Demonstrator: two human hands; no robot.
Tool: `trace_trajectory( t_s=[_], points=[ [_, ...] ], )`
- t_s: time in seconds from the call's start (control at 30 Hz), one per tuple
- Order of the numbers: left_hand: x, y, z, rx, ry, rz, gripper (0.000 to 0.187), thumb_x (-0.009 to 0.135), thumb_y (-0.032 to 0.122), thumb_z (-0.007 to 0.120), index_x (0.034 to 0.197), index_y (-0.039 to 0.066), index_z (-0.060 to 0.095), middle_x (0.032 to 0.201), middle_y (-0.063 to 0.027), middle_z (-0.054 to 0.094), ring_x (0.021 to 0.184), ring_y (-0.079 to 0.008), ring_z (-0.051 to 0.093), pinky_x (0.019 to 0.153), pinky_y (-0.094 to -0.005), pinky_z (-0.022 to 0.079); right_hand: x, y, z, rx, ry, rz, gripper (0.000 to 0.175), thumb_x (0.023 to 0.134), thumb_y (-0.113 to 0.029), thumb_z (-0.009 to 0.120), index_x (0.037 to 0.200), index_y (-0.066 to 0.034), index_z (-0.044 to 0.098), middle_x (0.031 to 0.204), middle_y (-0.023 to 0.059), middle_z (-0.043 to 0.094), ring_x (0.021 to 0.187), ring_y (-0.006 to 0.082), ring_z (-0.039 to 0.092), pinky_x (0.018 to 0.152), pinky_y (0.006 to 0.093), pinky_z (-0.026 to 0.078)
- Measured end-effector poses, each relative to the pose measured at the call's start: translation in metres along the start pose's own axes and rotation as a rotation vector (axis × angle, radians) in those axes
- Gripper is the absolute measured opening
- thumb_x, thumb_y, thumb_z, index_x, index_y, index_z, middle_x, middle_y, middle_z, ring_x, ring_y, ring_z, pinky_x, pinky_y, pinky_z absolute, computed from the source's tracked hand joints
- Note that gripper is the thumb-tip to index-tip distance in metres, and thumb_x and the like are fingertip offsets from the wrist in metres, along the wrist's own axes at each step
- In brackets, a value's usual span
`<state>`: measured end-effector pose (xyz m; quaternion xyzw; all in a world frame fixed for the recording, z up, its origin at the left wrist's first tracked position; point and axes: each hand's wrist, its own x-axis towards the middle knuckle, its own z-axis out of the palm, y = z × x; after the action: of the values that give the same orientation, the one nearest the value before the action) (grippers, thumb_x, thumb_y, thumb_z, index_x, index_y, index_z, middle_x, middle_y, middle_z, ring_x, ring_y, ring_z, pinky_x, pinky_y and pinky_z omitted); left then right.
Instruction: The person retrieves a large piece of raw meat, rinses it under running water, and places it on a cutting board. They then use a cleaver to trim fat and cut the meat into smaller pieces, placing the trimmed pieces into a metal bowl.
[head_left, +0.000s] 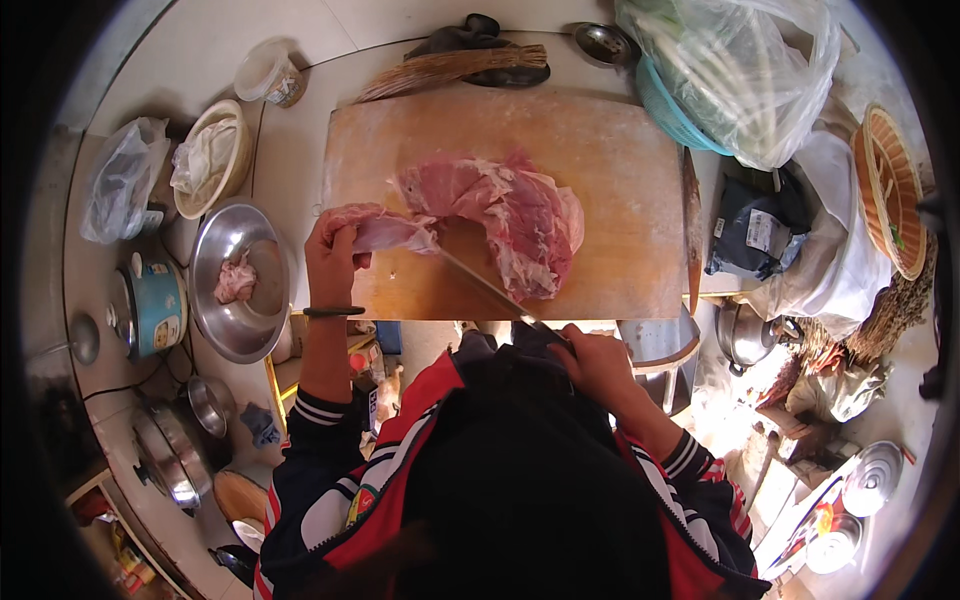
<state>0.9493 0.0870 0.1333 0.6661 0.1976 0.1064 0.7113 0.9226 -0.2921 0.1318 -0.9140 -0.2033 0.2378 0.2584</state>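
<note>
A large slab of raw meat (517, 217) curves across a wooden cutting board (630, 247). At the board's left edge my left hand (334, 240) pinches a pale strip of the meat (390, 229) and pulls it out to the left. My right hand (600, 364) grips the handle of a long knife (487, 283) at the board's front edge. The blade slants up and left, its far end at the strip's right end. Whether the tip is in the meat or under it I cannot tell. A dark band circles my left wrist.
Left of the board stands a steel basin (262, 300) with a small piece of meat (236, 279) in it. Behind the board lies a straw brush (450, 71). A blue basket (667, 112) holding a bagged vegetable stands at the back right, near a black package (757, 225).
</note>
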Motion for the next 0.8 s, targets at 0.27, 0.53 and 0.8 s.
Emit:
trace_trajectory(
  t_s=[0.27,0.53,0.8],
  points=[
    [-0.005,0.067,0.031,-0.162,-0.005,0.086,0.017,0.095,0.011,0.050,0.102,0.005,0.064,0.096,-0.0060,0.069,0.062,-0.0097,0.054,0.051,-0.0221,0.043,0.035,0.020,-0.010,-0.106,0.257,0.115,0.024,0.094,-0.030,0.063,0.092,-0.0074,0.058,0.068,0.0185,0.064,0.067,0.0427,0.063,0.058,0.0519,0.047],
    [-0.011,-0.024,-0.010,-0.050,0.010,-0.041,0.010,0.093,0.004,0.052,0.094,0.008,0.061,0.096,-0.0040,0.069,0.060,-0.0136,0.060,0.048,-0.0235,0.043,0.063,0.049,-0.053,0.009,0.446,0.084,0.025,0.095,-0.028,0.064,0.094,-0.0025,0.060,0.073,0.0223,0.066,0.069,0.0431,0.065,0.059,0.0490,0.048],
    [-0.059,-0.112,-0.010,1.034,0.231,0.371,0.055,0.073,0.017,0.073,0.123,0.005,0.055,0.118,-0.0174,0.058,0.109,-0.0351,0.056,0.095,-0.0431,0.045,0.060,0.070,-0.087,0.039,0.546,0.087,0.026,0.096,-0.022,0.064,0.089,0.0018,0.058,0.065,0.0164,0.059,0.053,0.0210,0.052,0.053,0.0355,0.042]
  ],
)
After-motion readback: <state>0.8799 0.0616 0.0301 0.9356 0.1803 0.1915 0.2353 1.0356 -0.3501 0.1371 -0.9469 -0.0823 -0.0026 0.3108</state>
